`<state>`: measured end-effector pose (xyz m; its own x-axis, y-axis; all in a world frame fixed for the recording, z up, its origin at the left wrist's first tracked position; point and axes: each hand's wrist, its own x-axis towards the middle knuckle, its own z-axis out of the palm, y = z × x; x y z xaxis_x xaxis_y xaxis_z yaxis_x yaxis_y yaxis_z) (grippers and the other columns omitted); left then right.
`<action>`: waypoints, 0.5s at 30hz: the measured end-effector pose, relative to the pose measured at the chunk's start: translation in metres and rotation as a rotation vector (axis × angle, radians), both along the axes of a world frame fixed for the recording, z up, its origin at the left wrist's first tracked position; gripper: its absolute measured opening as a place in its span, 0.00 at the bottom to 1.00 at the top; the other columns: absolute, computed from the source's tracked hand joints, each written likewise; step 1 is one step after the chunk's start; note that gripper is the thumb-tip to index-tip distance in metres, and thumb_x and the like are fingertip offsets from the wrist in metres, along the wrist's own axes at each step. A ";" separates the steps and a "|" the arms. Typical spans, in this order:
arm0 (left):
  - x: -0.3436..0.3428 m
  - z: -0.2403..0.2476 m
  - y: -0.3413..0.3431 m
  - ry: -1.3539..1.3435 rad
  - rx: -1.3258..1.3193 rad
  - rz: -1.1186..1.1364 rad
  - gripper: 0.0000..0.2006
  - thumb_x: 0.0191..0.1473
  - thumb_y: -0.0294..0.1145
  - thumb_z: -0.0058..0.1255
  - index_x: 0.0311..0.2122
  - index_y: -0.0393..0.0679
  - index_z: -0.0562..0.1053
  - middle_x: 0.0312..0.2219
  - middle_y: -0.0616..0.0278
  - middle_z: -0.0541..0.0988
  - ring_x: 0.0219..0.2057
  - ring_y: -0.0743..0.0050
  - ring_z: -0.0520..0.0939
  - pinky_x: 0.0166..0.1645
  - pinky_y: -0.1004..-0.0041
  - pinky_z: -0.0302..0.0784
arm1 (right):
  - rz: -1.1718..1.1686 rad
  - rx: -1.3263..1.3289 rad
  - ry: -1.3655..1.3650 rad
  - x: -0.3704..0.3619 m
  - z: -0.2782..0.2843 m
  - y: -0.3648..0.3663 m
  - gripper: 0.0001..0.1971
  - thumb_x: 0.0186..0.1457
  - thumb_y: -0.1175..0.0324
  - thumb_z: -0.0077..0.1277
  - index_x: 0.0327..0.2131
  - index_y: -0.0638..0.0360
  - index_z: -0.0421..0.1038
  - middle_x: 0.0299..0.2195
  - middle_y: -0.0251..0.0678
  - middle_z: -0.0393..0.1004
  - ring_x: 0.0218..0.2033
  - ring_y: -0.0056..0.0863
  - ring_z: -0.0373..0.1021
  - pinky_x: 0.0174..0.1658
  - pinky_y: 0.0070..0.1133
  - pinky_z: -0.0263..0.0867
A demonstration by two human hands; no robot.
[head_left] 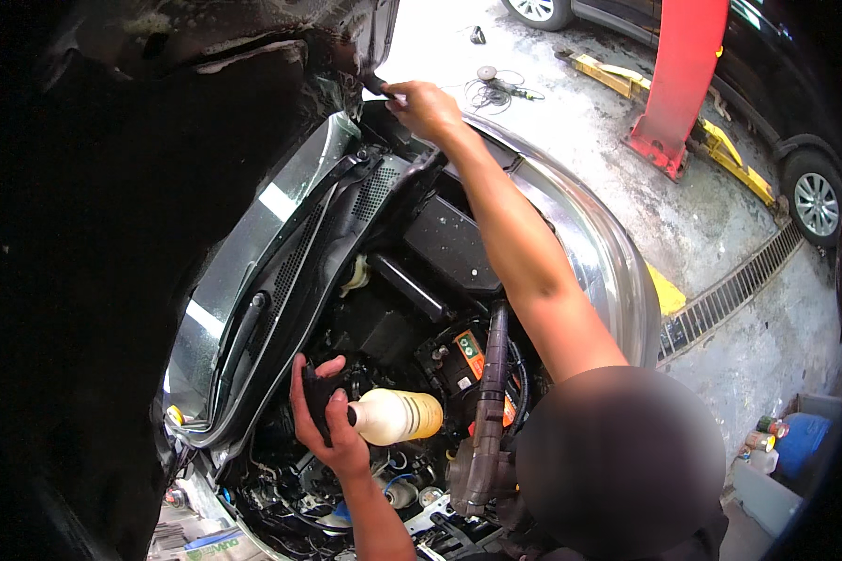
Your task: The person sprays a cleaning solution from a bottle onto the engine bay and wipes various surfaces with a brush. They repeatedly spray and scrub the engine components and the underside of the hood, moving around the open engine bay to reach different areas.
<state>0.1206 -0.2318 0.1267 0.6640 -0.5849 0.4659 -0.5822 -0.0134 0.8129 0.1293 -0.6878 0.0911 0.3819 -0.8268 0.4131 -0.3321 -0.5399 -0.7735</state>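
My left hand (pixel 332 421) is closed round the black sprayer head (pixel 326 400) of a spray bottle. The pale bottle (pixel 398 417), with yellowish liquid or label toward its base, lies tilted nearly level over the engine bay (pixel 384 332). Far off, at the end of my outstretched right arm, my right hand (pixel 426 107) is closed at the edge of the raised hood (pixel 332 79). Its fingers meet a small dark part there, too hidden to name. Beneath the right forearm is a black box-shaped cover (pixel 449 245).
The windshield base and wiper (pixel 253 323) run along the left. A battery (pixel 458 365) and a ribbed duct (pixel 488 402) lie by the bottle. A red lift post (pixel 678 84), another car's wheel (pixel 816 192) and a corded tool (pixel 491 79) are beyond. A blurred dark patch covers the lower right.
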 end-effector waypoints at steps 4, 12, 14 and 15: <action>-0.002 0.004 0.025 -0.009 0.055 0.099 0.33 0.54 0.25 0.47 0.67 0.30 0.65 0.45 0.45 0.83 0.44 0.64 0.81 0.54 0.70 0.73 | 0.021 -0.085 -0.160 -0.097 0.062 0.085 0.18 0.63 0.60 0.59 0.56 0.34 0.80 0.29 0.40 0.82 0.30 0.37 0.80 0.37 0.33 0.75; -0.011 -0.011 0.024 0.073 -0.006 0.135 0.32 0.55 0.26 0.48 0.67 0.31 0.66 0.46 0.43 0.82 0.45 0.63 0.81 0.56 0.68 0.73 | 0.041 -0.087 -0.335 -0.100 0.058 0.093 0.17 0.62 0.60 0.60 0.55 0.38 0.81 0.31 0.43 0.83 0.32 0.42 0.80 0.40 0.35 0.75; -0.011 -0.015 0.025 0.114 -0.034 0.145 0.32 0.55 0.26 0.48 0.66 0.31 0.66 0.46 0.42 0.82 0.45 0.62 0.81 0.57 0.67 0.73 | 0.050 -0.095 -0.279 -0.091 0.053 0.094 0.18 0.63 0.62 0.59 0.56 0.42 0.80 0.28 0.39 0.80 0.28 0.31 0.75 0.37 0.29 0.72; -0.015 -0.014 0.025 0.127 -0.030 0.154 0.32 0.55 0.26 0.47 0.66 0.30 0.66 0.46 0.42 0.82 0.46 0.61 0.82 0.59 0.66 0.73 | 0.051 -0.102 -0.251 -0.085 0.051 0.095 0.18 0.64 0.63 0.59 0.57 0.44 0.80 0.26 0.37 0.79 0.26 0.26 0.72 0.36 0.26 0.71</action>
